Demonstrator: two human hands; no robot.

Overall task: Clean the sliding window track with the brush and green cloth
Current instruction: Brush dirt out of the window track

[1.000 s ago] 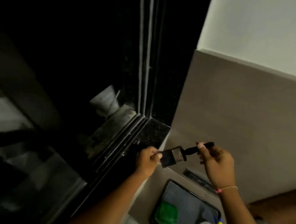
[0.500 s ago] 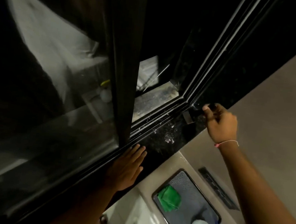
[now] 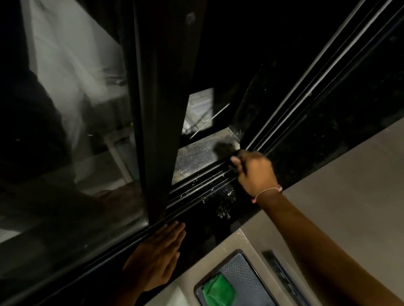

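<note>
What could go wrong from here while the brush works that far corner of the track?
1. The brush is at the dusty outer ledge; grit could be swept back into the track rails.
2. The left hand lies flat on the sill beside the sliding panel; if the panel shifts, fingers might get pinched.
3. The green cloth sits down in the tray, so loosened dust may settle before wiping.

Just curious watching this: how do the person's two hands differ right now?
The right hand is curled around the brush at the far end of the track; the left hand lies flat and open on the dark sill, holding nothing. The right wrist wears a thin bracelet; the left shows none. Both are bare.
</note>
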